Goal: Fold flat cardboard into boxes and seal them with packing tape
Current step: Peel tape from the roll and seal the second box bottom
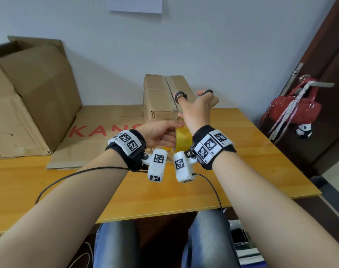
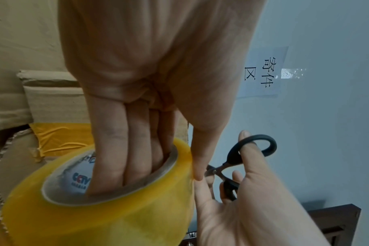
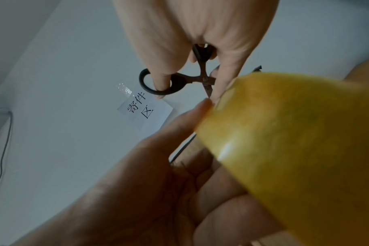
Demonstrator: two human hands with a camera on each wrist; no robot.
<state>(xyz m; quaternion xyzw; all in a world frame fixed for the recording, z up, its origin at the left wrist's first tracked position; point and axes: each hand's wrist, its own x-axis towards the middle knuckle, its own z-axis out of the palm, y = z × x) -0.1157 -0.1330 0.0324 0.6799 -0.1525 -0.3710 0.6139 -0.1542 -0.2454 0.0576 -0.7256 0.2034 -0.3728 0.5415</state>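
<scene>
A yellow roll of packing tape (image 1: 182, 139) (image 2: 107, 204) (image 3: 301, 149) is raised above the table in my left hand (image 1: 161, 136). Several of its fingers (image 2: 124, 149) reach into the core and the thumb presses the outside. My right hand (image 1: 197, 111) holds small black-handled scissors (image 1: 181, 95) (image 2: 242, 158) (image 3: 179, 79) with fingers through the loops; the blades sit right at the roll's edge, next to the left thumb tip. A taped brown cardboard box (image 1: 164, 95) stands on the table behind the hands.
A large open carton (image 1: 31, 97) stands at the left on the wooden table (image 1: 251, 161). Flat cardboard with red letters (image 1: 99, 132) lies between it and the hands. A red bag (image 1: 292, 109) hangs on a dark door at right. A paper sign (image 2: 261, 73) is on the wall.
</scene>
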